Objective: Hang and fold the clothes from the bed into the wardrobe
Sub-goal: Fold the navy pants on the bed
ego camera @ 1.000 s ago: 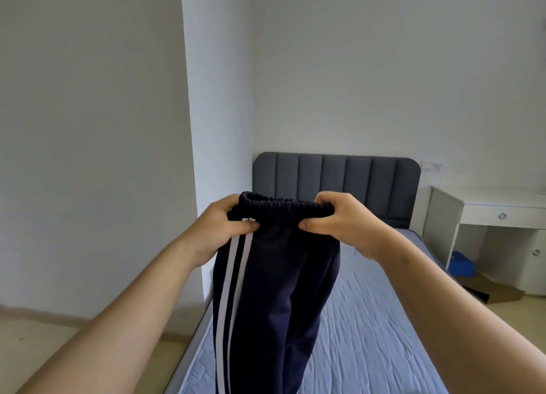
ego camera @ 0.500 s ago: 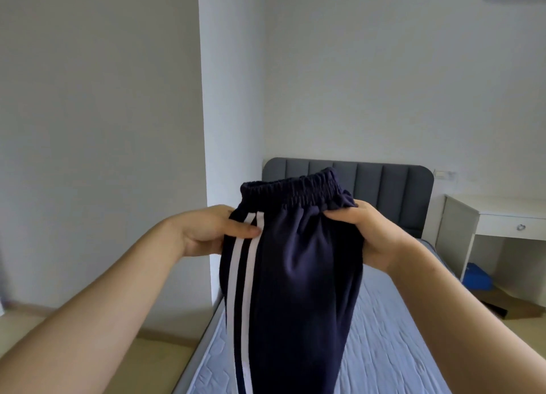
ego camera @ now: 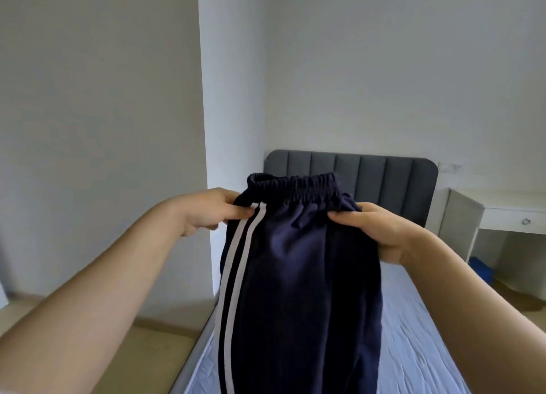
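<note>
Over bed point(ego camera: 413, 349), both hands pinch navy trousers point(ego camera: 301, 275) below waistband.

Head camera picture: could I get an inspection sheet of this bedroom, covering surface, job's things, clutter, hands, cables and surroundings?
Surface: bed with a wrinkled pale blue cover.
Job's things: navy trousers with two white side stripes, held up over the bed; wardrobe not in view.
Clutter: blue object on the floor under the desk.
Hands: left hand pinches the striped side below the waistband; right hand grips the other side.
Cables: nothing seen.
Surroundings: grey padded headboard, white desk with a drawer, plain pale walls.
</note>
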A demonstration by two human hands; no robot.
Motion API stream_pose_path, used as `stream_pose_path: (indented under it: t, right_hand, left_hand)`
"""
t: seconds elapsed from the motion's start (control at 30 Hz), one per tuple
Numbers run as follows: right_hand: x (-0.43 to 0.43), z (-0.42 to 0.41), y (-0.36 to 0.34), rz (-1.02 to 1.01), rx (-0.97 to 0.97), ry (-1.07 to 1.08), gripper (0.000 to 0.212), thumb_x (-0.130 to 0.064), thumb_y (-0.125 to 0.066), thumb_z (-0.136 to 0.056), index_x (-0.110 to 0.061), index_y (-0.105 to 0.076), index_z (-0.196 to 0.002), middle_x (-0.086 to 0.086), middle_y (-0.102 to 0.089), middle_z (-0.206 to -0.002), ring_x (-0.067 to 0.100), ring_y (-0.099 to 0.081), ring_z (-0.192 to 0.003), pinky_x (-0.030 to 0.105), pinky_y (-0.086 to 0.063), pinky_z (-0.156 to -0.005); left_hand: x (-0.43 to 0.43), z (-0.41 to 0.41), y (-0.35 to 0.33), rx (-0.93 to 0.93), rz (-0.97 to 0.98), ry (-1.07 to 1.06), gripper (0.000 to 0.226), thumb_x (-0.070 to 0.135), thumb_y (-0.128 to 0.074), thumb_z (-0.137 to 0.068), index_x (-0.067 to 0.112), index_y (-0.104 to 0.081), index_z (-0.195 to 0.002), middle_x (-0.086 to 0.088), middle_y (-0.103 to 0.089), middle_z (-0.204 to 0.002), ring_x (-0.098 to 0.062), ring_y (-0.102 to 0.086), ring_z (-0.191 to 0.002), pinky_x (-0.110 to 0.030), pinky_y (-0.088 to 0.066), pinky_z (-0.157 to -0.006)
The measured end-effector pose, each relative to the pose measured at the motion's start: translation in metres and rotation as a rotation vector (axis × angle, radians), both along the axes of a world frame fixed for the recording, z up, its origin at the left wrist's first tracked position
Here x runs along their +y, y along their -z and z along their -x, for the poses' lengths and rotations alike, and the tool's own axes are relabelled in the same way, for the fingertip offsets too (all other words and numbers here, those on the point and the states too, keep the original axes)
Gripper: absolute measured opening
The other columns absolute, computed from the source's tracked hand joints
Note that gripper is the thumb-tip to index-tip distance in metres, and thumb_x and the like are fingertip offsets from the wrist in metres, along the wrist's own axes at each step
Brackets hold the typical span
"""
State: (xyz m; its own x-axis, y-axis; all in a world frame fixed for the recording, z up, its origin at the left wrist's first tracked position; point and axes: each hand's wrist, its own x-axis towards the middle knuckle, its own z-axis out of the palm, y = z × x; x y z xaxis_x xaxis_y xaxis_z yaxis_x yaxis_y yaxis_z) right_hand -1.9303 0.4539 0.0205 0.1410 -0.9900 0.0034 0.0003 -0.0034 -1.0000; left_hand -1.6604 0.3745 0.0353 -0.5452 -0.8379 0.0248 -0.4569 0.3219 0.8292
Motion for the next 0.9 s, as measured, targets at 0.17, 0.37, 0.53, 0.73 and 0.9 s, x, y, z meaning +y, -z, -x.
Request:
stream_pose_path:
  t: [0.17, 0.37, 0.53, 0.73, 0.9]
  right_hand:
    - [-0.048, -0.001, 0.024, -0.021, 0.561, 0.392, 0.014, -0.024, -0.058, -0.091, -0.014, -0.066, -0.084, -0.001, -0.063, -0.077, 0.014, -0.058, -0.071, 0.017, -0.044, -0.062]
    - [-0.085, -0.004, -0.042, 0.233, 0.611, 0.655, 0.017, -0.023, -0.038, -0.095, -0.019, -0.055, -0.099, 0.009, -0.055, -0.093, 0.027, -0.054, -0.071, 0.027, -0.045, -0.050]
    - [-0.076, -0.026, -0.121, 0.295, -0.066, 0.567, 0.017, -0.021, -0.027, -0.099, -0.025, -0.040, -0.110, -0.003, -0.050, -0.089, 0.019, -0.062, -0.056, 0.029, -0.055, -0.049]
    - [-0.059, -0.036, -0.152, 0.557, -0.074, 0.672, 0.012, -0.023, -0.042, -0.092, -0.020, -0.036, -0.081, -0.003, -0.041, -0.075, 0.009, -0.039, -0.057, 0.021, -0.033, -0.046]
    - [-0.051, -0.038, -0.130, 0.464, 0.023, 0.490, 0.028, -0.019, -0.059, -0.079, -0.024, -0.044, -0.102, -0.008, -0.052, -0.087, 0.008, -0.049, -0.071, 0.026, -0.034, -0.058]
  left_hand:
    - [-0.040, 0.036, 0.031, -0.172, 0.021, -0.263, 0.014, 0.023, -0.047, -0.096, 0.024, -0.056, -0.107, 0.003, -0.047, -0.083, -0.010, -0.051, -0.053, -0.019, -0.038, -0.044]
    - [-0.063, 0.061, -0.029, 0.399, 0.011, -0.284, 0.009, 0.026, -0.046, -0.097, 0.026, -0.043, -0.106, 0.000, -0.048, -0.117, -0.020, -0.067, -0.072, -0.028, -0.056, -0.055]
    - [-0.058, 0.056, -0.096, 0.634, 0.284, -0.226, 0.010, 0.026, -0.052, -0.094, 0.033, -0.045, -0.092, 0.007, -0.058, -0.098, -0.013, -0.068, -0.077, -0.025, -0.054, -0.071]
    - [-0.042, 0.036, -0.135, 0.740, 0.478, -0.301, 0.016, 0.018, -0.066, -0.085, 0.022, -0.050, -0.085, 0.004, -0.058, -0.079, -0.001, -0.061, -0.050, -0.016, -0.052, -0.055]
    - [-0.034, 0.019, -0.121, 0.444, 0.387, -0.353, 0.021, 0.022, -0.075, -0.076, 0.026, -0.056, -0.082, 0.009, -0.050, -0.067, 0.001, -0.046, -0.041, -0.017, -0.051, -0.050]
